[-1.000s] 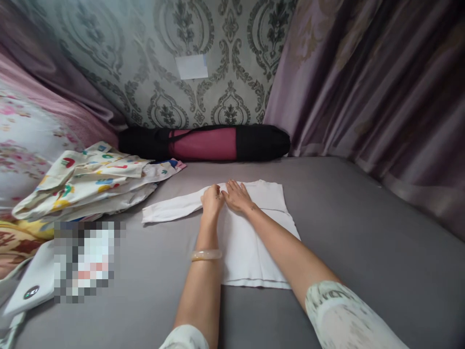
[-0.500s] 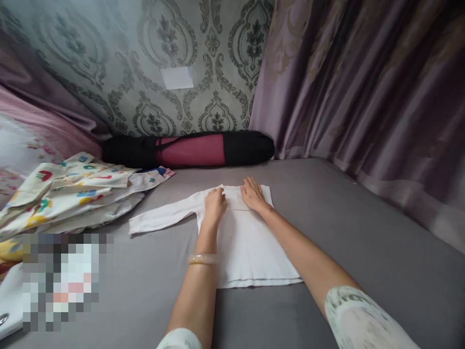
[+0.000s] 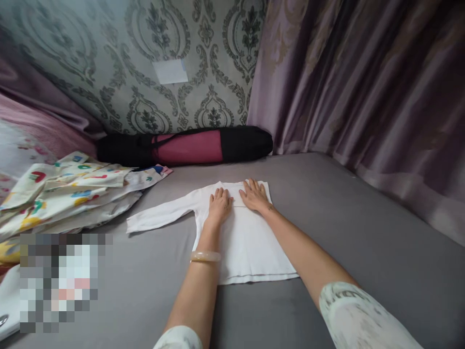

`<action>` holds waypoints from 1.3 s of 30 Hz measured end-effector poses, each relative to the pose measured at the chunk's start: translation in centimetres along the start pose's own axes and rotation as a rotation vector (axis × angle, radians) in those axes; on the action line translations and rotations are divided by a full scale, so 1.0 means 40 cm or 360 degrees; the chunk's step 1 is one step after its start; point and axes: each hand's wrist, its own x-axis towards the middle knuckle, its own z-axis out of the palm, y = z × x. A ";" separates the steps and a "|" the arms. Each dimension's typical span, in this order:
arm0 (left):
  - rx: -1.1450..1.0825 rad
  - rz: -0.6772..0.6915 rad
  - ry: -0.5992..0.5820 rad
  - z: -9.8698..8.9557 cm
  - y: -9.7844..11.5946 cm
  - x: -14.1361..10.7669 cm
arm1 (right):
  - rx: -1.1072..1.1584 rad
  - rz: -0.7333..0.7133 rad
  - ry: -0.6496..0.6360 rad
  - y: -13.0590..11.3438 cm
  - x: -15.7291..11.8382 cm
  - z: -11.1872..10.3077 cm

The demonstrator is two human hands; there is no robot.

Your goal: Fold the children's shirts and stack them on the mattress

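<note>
A white long-sleeved shirt (image 3: 250, 247) lies spread on a grey bed sheet (image 3: 145, 286). One sleeve stretches out to the left; the other sleeve appears folded across the upper part of the body. My left hand (image 3: 220, 204) rests flat on the shirt's upper middle, fingers spread, a pale bangle (image 3: 205, 256) round the wrist. My right hand (image 3: 254, 195) lies open on the upper right of the shirt, near its shoulder edge, pressing on the cloth. Neither hand grips anything.
A heap of colourfully printed cloth (image 3: 72, 194) lies at the left, with a blurred-out patch (image 3: 65, 281) below it. A black and red rolled bag (image 3: 187, 147) lies along the patterned wall (image 3: 207, 58). Purple curtains (image 3: 327, 82) hang at the right.
My left hand has gone from curled fingers to lying flat and open, shifted slightly right on the shirt. My right hand stays in nearly the same place. The view has shifted a little.
</note>
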 end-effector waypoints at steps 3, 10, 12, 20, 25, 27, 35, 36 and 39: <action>-0.0008 -0.0009 0.0008 -0.002 0.000 -0.001 | 0.0085 -0.0004 -0.0082 0.007 0.002 -0.015; -0.0036 -0.0127 0.0071 -0.008 -0.004 0.007 | 0.0079 0.0142 0.0018 0.067 -0.033 -0.045; -0.0024 -0.0165 0.0054 -0.006 -0.004 0.006 | 0.0020 0.0177 0.0002 0.082 -0.042 -0.038; 0.0139 -0.0172 0.0146 0.025 -0.006 -0.002 | -0.0014 0.0151 0.0093 0.091 -0.044 -0.015; 0.0183 -0.0144 0.0200 0.030 -0.006 -0.005 | -0.0064 -0.0008 0.0324 0.080 -0.074 -0.023; 0.0181 -0.0128 0.0188 0.029 -0.008 -0.002 | -0.0087 -0.0150 0.0311 0.072 -0.098 -0.027; 0.0213 0.0046 0.0072 0.005 -0.034 -0.036 | 0.0021 -0.0434 -0.0080 0.113 -0.277 -0.044; 0.0234 0.0079 0.0039 -0.001 -0.035 -0.054 | 0.0026 -0.0449 -0.0093 0.124 -0.301 -0.047; 0.0280 0.0175 -0.0059 -0.019 -0.031 -0.126 | 0.0036 -0.0473 -0.0149 0.150 -0.363 -0.057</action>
